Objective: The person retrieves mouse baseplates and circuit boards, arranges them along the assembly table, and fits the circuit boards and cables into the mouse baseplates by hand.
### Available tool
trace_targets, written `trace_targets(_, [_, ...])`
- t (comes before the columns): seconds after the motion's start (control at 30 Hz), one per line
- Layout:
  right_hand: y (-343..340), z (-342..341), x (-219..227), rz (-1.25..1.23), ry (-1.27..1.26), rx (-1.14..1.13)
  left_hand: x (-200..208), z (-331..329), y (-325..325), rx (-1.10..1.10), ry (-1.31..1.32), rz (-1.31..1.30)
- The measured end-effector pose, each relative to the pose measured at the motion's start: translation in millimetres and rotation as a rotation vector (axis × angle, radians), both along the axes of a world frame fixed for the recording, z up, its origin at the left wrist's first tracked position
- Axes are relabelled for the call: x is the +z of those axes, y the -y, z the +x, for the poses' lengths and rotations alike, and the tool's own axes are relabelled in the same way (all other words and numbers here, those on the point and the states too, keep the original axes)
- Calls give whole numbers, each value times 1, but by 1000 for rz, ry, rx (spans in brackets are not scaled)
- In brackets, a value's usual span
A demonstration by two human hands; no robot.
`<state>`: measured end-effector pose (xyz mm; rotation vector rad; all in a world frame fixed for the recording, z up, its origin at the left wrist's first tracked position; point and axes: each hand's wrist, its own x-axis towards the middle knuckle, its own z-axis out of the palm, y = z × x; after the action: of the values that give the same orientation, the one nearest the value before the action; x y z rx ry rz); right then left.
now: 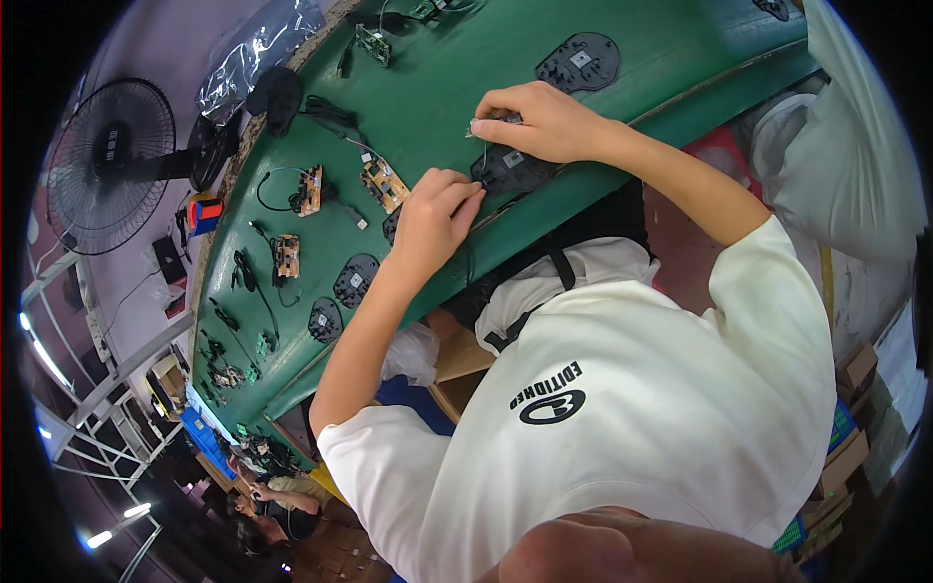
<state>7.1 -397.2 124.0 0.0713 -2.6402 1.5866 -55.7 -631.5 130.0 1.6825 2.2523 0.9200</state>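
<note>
My right hand [549,121] pinches a small circuit board [507,119] above a black plastic mouse-shaped base [510,169] near the bench's front edge. From the board a thin cable [485,155] drops toward my left hand [437,219]. The fingers of that hand are closed at the left end of the base, apparently on the cable; the fingertips hide most of the grip. Another dark base [391,227] shows partly behind the left hand. Just beyond it lies a tan circuit board [384,185] with a cable attached.
Green matting [432,97] covers the bench. Black bases [579,62] [357,279] [326,319] line its near side. Tan boards [309,190] [286,257] with cables lie farther left, and a green board [372,45] at the back. A fan [112,165] stands beyond the edge. People [282,505] sit farther off.
</note>
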Motion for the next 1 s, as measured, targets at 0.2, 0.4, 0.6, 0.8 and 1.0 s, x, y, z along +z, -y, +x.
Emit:
trace_targets(0.2, [-2,6,4,-48,54,-20,8,0,-4,52,84,-16])
trace_targets(0.4, [-1,13,3,-43,-54,-13,18,-10,-2,-111,3,-42])
trace_targets(0.6, [-2,19,3,-8,-116,-18,18,-16,-5,-305,-155,-42])
trace_targets(0.8, [-5,21,4,-17,-104,-24,30,0,-12,-268,-265,-51])
trace_targets(1.0, [-1,18,16,35,-2,-42,28,-2,-15,-101,20,-135])
